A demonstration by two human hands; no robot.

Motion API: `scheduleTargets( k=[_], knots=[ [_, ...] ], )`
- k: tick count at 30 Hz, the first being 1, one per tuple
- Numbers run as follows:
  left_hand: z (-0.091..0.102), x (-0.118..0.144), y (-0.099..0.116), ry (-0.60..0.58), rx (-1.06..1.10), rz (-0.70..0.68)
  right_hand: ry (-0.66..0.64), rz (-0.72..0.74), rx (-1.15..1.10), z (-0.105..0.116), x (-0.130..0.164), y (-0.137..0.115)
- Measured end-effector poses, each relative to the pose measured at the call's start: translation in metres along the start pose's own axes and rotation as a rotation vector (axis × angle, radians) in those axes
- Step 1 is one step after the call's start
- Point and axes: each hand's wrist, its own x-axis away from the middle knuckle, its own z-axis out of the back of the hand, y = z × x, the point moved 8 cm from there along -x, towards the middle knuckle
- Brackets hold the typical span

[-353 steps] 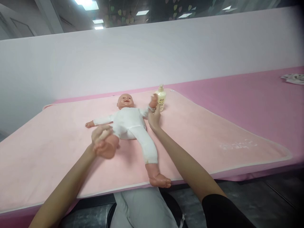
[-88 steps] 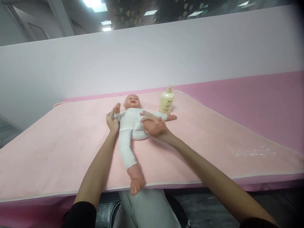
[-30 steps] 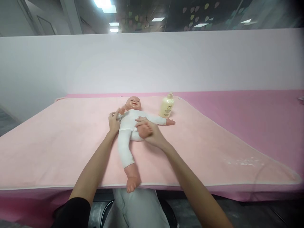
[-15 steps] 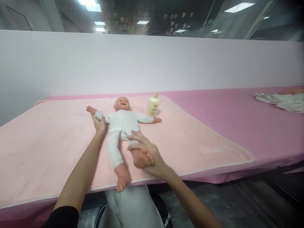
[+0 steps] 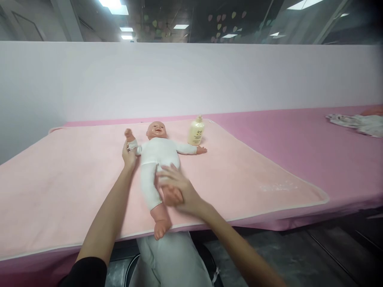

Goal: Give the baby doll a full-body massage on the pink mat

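A baby doll [image 5: 160,150] with a white cloth body lies on its back, its head away from me. My left hand [image 5: 129,155] is closed round the doll's arm on the left, whose forearm now points up. Across the doll's raised leg on the right lies my right hand [image 5: 181,187], its fingers wrapped over the lower leg and slightly blurred. The bare foot [image 5: 172,195] of that leg shows in front of my palm. The doll's other leg [image 5: 151,187] stretches straight toward me, its foot at the table's front edge.
A pale yellow pump bottle [image 5: 196,131] stands beside the doll's outstretched hand. Under the doll is a light pink blanket [image 5: 89,191] over a darker pink table cover [image 5: 299,147]. A white patterned cloth [image 5: 356,123] lies at the far right, and a white wall [image 5: 191,79] rises behind.
My left hand has bent the doll's left-side arm upward and inward. The raised leg has been pushed slightly in and up by my right hand. The view has shifted a little.
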Motion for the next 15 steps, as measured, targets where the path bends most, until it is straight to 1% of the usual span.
scheduleTargets(
  k=[2,3,4,6,8,9,11,13,14,15],
  knots=[
    [0.01,-0.002,-0.014,0.117,0.06,0.108,-0.057,-0.058,0.048,-0.007,0.031,-0.019],
    [0.014,-0.002,-0.017,0.157,0.056,0.13,-0.063,-0.093,0.082,-0.007,0.041,-0.025],
    [0.016,-0.001,-0.017,0.179,0.047,0.133,-0.069,-0.111,0.097,-0.005,0.046,-0.03],
    [0.015,0.0,-0.012,0.17,0.012,0.088,-0.068,-0.097,0.084,0.005,0.039,-0.035],
    [0.011,0.001,-0.002,0.118,-0.053,0.003,-0.031,-0.044,0.028,0.019,0.014,-0.028],
    [0.006,0.003,0.003,0.073,-0.1,-0.051,-0.015,-0.019,-0.007,0.024,-0.001,-0.02],
    [-0.007,0.007,0.016,-0.064,-0.21,-0.178,0.037,-0.029,-0.059,0.028,-0.027,0.009],
    [-0.021,0.012,0.025,-0.204,-0.296,-0.287,0.049,-0.097,-0.07,0.019,-0.042,0.04],
    [-0.025,0.015,0.027,-0.249,-0.31,-0.317,0.017,-0.128,-0.055,0.01,-0.044,0.05],
    [-0.026,0.015,0.028,-0.26,-0.3,-0.32,0.0,-0.13,-0.051,0.002,-0.043,0.053]
  ],
)
